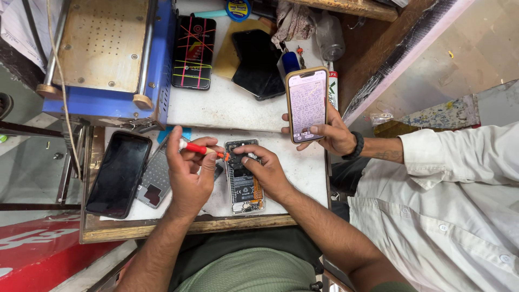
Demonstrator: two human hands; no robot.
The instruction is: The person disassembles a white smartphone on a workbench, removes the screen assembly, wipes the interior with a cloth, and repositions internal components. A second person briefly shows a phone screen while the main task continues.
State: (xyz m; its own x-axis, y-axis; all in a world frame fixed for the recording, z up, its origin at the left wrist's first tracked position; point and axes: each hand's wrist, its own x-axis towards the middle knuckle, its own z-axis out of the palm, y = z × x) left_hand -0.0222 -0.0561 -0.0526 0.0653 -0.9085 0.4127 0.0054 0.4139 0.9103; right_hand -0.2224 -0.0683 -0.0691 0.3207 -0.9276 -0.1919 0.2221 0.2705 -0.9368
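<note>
The opened grey smartphone with its bare circuit board point(244, 178) lay lengthwise away from the person, the right hand point(266, 172) pinning its upper end with its fingers while the left hand point(189, 172), just beside it, gripped a slim red-handled screwdriver point(201, 149) pointing in at that same end.

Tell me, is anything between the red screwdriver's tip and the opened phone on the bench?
Nothing visible. The left hand holds the red screwdriver with its tip right at the top edge of the opened phone. The right hand rests on that phone beside the tip, not across it.

screwdriver point(195, 147): I see glossy red plastic
opened phone point(244, 178): bare circuitry, matt, I'd say
black screen point(118, 174): smooth glossy glass
bench edge point(162, 227): worn rough wood
machine plate point(102, 43): dull scuffed metal
</note>
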